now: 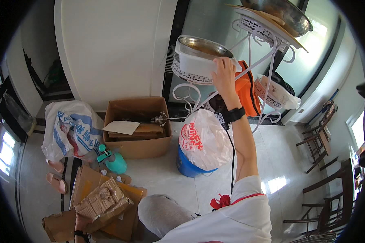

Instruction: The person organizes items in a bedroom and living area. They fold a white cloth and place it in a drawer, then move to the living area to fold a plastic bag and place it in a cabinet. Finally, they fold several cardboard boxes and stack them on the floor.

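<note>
My right hand (225, 76) reaches up to a white plastic container (196, 64) on a tier of a white metal plant stand (270, 60). Its fingers curl over the container's rim at the near right corner. A round steel bowl (205, 47) sits in the container's top. At the lower left, my left hand (82, 222) grips a crumpled cardboard box (105, 199), which partly hides the fingers. Beneath this box lie flattened cardboard pieces (59, 224) on the floor.
A blue bucket (188, 167) topped by a plastic bag (213, 142) stands below my right arm. Left of it are an open cardboard box (137, 148), a teal spray bottle (116, 164), a full white sack (73, 130) and pink slippers (57, 183). Wooden chairs (322, 209) line the right.
</note>
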Action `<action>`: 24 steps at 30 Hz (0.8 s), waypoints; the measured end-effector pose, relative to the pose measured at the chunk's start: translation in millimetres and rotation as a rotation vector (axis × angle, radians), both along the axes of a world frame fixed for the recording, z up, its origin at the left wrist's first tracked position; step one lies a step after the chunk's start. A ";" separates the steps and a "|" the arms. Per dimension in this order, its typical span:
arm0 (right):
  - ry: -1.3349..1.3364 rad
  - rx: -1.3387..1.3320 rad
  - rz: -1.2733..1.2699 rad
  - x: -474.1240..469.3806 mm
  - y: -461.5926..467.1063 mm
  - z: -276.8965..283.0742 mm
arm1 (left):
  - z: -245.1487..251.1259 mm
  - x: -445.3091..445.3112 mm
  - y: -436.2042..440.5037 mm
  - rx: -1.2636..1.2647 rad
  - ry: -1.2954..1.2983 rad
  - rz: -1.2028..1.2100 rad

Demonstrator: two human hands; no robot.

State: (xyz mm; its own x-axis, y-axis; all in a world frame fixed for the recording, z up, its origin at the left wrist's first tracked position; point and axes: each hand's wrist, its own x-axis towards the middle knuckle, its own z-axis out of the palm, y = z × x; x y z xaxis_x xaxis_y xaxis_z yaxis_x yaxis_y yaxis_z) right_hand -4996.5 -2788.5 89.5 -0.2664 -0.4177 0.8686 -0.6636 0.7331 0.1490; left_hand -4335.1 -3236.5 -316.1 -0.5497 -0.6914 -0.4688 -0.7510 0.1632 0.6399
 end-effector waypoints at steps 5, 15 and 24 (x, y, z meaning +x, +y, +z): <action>-0.033 0.000 0.030 -6.6 6.0 3.6 | 14.6 -6.8 11.5 -0.079 -0.195 0.102; -0.041 0.100 -0.069 -21.7 17.4 3.4 | -35.1 11.6 -24.0 -0.547 -0.119 -0.600; 0.028 0.317 0.193 104.3 -27.3 -19.9 | 38.4 26.2 21.5 0.338 0.463 0.285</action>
